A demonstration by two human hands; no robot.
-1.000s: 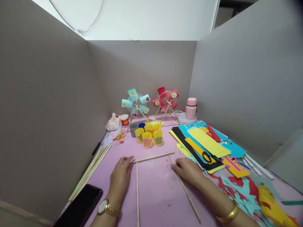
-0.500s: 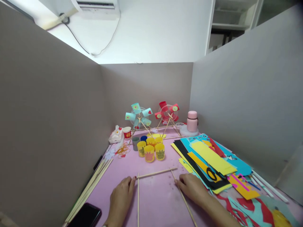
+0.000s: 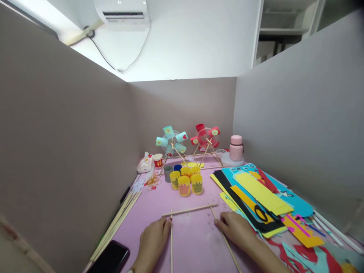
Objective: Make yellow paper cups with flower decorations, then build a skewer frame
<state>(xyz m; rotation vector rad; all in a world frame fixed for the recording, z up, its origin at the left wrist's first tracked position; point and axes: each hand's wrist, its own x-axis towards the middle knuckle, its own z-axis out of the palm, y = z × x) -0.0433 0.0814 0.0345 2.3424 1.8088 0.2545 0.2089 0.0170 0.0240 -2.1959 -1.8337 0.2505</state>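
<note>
Three thin wooden sticks lie on the pink tabletop. A crosswise stick (image 3: 193, 209) meets the top of a left stick (image 3: 171, 250) and of a slanting right stick (image 3: 229, 248). My left hand (image 3: 153, 240) rests on the table with its fingers curled, thumb and fingertips against the left stick just below the crossing. Its underside fingers are hidden. Closed around the upper part of the right stick, my right hand (image 3: 234, 229) has its fingertips on the wood and its palm down.
Several yellow paper cups (image 3: 184, 185) stand ahead, before a blue paper wheel (image 3: 172, 142) and a red one (image 3: 205, 138) on stick frames. Coloured paper (image 3: 263, 193) and scissors (image 3: 261, 213) lie right. Left are a phone (image 3: 109, 258) and more sticks (image 3: 116, 223). Grey partitions (image 3: 182, 102) enclose the table.
The camera view has shifted slightly, moving everything right and down. My left thumb has come off the crosswise stick's left end and touches the left stick below it. My right hand stays put.
</note>
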